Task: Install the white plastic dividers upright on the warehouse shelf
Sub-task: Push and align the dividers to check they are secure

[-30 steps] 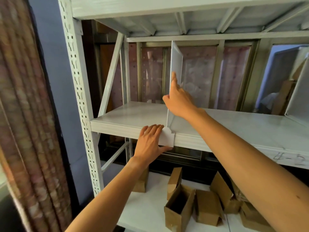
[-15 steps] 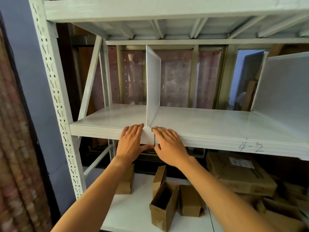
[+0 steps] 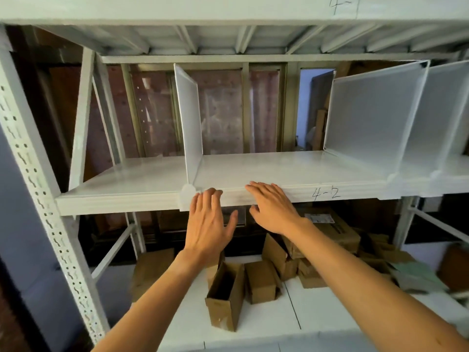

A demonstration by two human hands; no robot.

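Head-height view of a white metal warehouse shelf [image 3: 142, 179], seen from just in front and slightly below. Three white plastic dividers stand upright on its board. The left divider [image 3: 189, 123] rises near the middle of the view, running front to back, and its rounded front clip [image 3: 188, 196] hooks over the shelf's front edge. The middle divider [image 3: 368, 118] stands well apart to the right, and the right divider [image 3: 444, 113] is just beyond it, partly cut off by the edge of the picture.

Two bare hands reach up to the front edge, between the left and middle dividers. The left hand [image 3: 208, 224] is flat with fingers straight and close together, thumb out to the side, fingertips against the edge just right of the clip and holding nothing. The right hand [image 3: 272, 207] is near it on the right, also flat, with straight fingers lying over the top of the edge and gripping nothing.

One handwritten label [image 3: 326, 193] reading "4-2" is on the edge to the right of the right hand. One perforated steel post [image 3: 33, 174] slants down the left side. On the lower shelf [image 3: 317, 313] lies a jumble of brown cardboard boxes, too piled up to count; the nearest box [image 3: 225, 295] stands with its top open
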